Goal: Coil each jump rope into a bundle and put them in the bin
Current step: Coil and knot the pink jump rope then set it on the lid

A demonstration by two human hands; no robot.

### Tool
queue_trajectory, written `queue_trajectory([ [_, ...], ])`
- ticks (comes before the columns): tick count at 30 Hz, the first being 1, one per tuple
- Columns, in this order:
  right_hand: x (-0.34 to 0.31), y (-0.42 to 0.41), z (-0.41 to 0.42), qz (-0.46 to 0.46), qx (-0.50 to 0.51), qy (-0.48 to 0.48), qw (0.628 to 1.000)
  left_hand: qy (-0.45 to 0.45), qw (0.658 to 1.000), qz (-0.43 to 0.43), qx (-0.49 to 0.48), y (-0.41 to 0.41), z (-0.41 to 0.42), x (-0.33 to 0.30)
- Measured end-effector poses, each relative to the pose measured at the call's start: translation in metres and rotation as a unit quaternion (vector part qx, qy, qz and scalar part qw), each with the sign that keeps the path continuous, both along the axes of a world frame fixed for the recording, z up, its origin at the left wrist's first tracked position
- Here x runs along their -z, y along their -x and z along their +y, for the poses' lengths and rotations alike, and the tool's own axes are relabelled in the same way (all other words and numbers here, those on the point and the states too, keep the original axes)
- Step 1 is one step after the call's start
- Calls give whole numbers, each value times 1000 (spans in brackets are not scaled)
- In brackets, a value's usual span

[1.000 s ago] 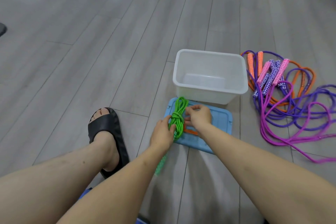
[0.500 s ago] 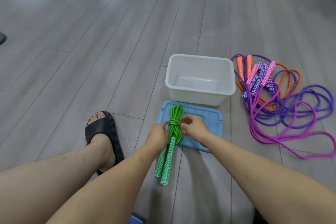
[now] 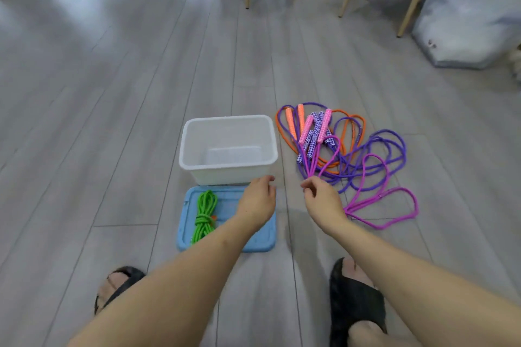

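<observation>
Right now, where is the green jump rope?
In the head view, the coiled green jump rope lies on the left part of the flat blue plastic lid, just in front of the empty white plastic bin, left of the left hand.

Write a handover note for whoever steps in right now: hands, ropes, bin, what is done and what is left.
Left hand: open, holding nothing, hovering over the blue lid by the bin's near wall.
Right hand: fingers loosely curled, holding nothing, close to the pink rope.
Green rope: coiled and tied into a bundle, lying on the blue lid, not in the bin.
White bin: nothing in it.
Pink, purple rope and orange rope: loose and tangled together on the floor right of the bin.
Done: one bundle. Left: put green in the bin, then coil and bin the other three.
</observation>
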State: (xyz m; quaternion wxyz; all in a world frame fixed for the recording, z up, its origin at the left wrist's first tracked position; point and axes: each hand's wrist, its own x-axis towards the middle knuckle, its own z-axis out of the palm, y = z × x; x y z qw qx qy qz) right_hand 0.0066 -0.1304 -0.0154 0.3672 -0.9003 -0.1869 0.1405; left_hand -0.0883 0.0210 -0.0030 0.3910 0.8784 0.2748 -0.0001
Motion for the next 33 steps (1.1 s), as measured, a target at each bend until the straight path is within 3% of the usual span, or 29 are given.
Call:
queue_trajectory([
  [8, 53, -76, 1, 5, 58, 29, 998, 38, 999, 7, 6, -88, -19, 31],
  [17, 100, -91, 25, 40, 67, 105, 991, 38, 997, 69, -5, -75, -1, 67],
  [21, 101, -92, 18, 7, 77, 102, 992, 39, 996, 84, -3, -70, 3, 60],
  [26, 42, -103, 12, -14, 148, -51, 988, 26, 996, 72, 47, -62, 1, 19],
  [29, -33, -117, 7, -34, 164, -121, 978, -22, 993, 47, 108, -64, 5, -32],
  [33, -151, -120, 2, -46, 134, -220, 965, -34, 993, -46, 108, -75, 3, -134],
])
